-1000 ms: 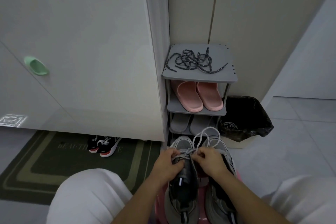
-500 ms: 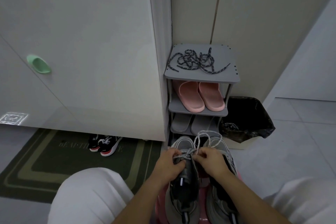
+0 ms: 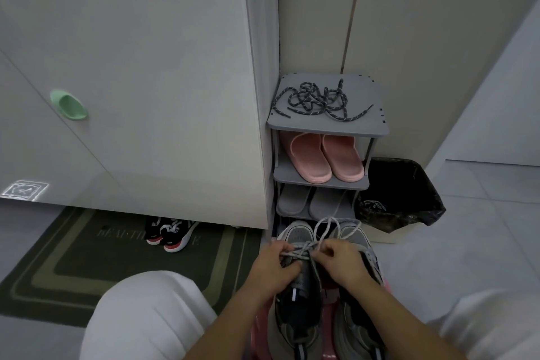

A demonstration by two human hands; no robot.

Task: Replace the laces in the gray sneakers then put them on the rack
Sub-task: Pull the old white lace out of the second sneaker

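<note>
dark laces point(image 3: 320, 102) litter rack point(image 3: 328, 128) top, pink slippers point(image 3: 324, 159) fill shelf below

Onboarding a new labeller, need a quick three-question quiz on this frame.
1. True or false: the dark laces lie on the top shelf of the rack.
2. What sits on the shelf just below? A) pink slippers B) brown boots C) folded towels
3. What do the left hand and right hand pinch?
Key: 1 true; 2 A; 3 the light lace of a gray sneaker.
</note>
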